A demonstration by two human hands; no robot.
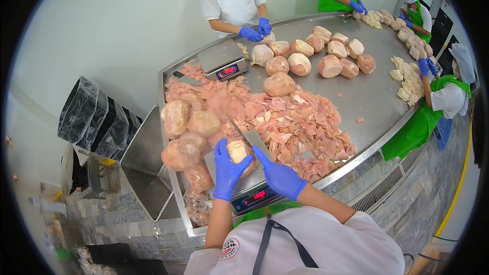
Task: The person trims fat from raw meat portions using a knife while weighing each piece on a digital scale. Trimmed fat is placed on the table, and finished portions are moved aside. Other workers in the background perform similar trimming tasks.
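Observation:
My left hand (231, 171), in a blue glove, is closed around the side of a rounded, pale pink ham (238, 151). In my gloved right hand (284, 177) is a knife (239, 131), its blade slanting up and left along the ham's right side. The ham is over the metal plate of a digital scale (254, 197) with a lit red display. A wide heap of thin pink meat trimmings (293, 125) lies just beyond and to the right of my hands. More large hams (181, 154) are piled to the left, some hazy in the picture.
The steel table (367, 97) has a raised rim. A second scale (227, 71) and another knife (186, 78) are at its far left. Several hams (299, 64) sit mid-table. Co-workers in gloves line the far and right sides. A steel bin (153, 168) stands left.

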